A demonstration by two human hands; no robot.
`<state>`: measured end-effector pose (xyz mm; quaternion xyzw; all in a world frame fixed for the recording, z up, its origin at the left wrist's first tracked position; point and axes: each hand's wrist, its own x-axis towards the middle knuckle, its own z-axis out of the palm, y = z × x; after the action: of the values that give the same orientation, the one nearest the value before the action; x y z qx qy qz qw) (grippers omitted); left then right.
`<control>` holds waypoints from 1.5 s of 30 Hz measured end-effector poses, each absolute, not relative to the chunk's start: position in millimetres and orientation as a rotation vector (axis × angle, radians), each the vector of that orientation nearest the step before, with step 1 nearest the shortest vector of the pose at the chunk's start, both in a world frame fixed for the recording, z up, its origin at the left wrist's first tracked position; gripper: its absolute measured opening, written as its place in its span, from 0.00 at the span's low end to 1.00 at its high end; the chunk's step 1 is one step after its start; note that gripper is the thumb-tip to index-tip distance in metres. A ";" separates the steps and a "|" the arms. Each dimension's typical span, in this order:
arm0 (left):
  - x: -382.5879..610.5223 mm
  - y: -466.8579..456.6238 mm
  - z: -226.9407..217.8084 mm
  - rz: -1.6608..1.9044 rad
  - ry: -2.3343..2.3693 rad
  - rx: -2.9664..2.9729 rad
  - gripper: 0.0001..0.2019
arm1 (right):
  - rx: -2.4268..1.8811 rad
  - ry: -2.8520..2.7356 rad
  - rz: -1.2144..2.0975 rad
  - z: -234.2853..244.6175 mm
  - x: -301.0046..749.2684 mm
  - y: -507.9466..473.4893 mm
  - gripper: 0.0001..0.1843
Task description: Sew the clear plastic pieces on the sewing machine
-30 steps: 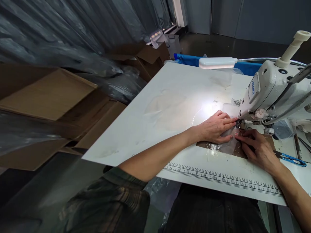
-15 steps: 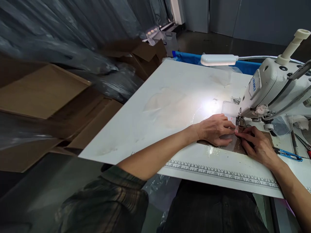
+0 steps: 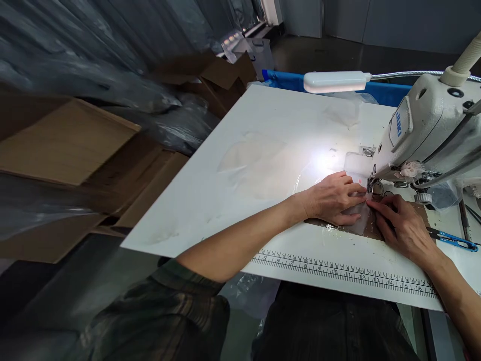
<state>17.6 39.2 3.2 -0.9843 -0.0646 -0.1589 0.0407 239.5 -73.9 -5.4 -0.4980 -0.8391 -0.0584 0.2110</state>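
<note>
My left hand [image 3: 332, 198] lies flat, fingers stretched out, pressing a small clear plastic piece [image 3: 356, 218] onto the white sewing table [image 3: 263, 165]. My right hand [image 3: 404, 225] rests on the same piece from the right, its fingertips pressed down just in front of the presser foot [image 3: 372, 188]. The white sewing machine [image 3: 424, 130] stands right above both hands. A pale part of the clear piece [image 3: 356, 164] shows behind the needle, lit by the lamp.
A white lamp bar [image 3: 334, 81] hangs over the table. Blue thread snips [image 3: 453, 240] lie right of my right hand. A printed ruler [image 3: 345, 273] runs along the near edge. Cardboard boxes [image 3: 71, 150] and grey plastic sheeting [image 3: 93, 45] crowd the left.
The clear piece has slid a little farther back under the presser foot, with more of it showing behind the needle. Both hands stay on it, shifted only slightly.
</note>
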 end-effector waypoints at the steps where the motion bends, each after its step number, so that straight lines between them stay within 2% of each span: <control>1: 17.8 39.5 2.6 -0.502 -0.201 -3.004 0.20 | -1.372 -2.336 -0.169 -5.2 239.2 -73.8 0.19; 7: 20.7 39.3 0.5 -0.559 -0.256 -2.954 0.19 | -1.352 -2.334 -0.166 -5.2 237.9 -73.7 0.19; 10: 22.7 36.6 -0.7 -0.640 -0.276 -2.947 0.15 | -1.429 -2.334 -0.191 -4.8 236.5 -73.0 0.20; 12: 23.8 33.7 -1.6 -0.668 -0.223 -2.976 0.12 | -1.480 -2.339 -0.211 -4.1 235.4 -72.0 0.21; 17: 24.3 27.1 -0.4 -0.636 -0.097 -3.051 0.11 | -1.579 -2.347 -0.173 -4.4 234.2 -70.1 0.22; 26: 17.5 36.0 7.0 -0.656 -0.151 -3.330 0.08 | -1.541 -1.943 0.271 -8.9 246.5 -68.6 0.20; 30: 16.5 43.0 5.3 -0.756 -0.204 -3.507 0.06 | -1.556 -1.898 0.340 -6.1 249.9 -66.7 0.19; 39: 18.4 39.6 7.7 -0.748 -0.277 -3.521 0.09 | -1.568 -1.916 0.372 -5.4 250.5 -68.4 0.17; 45: 19.5 39.7 2.5 -1.004 -0.273 -3.521 0.11 | -1.420 -2.062 0.340 1.6 237.7 -72.7 0.19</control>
<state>19.5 39.7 2.5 -0.9256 -0.0718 -0.2638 -0.2620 237.7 -72.7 1.6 -0.5355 -0.7779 0.1281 0.3027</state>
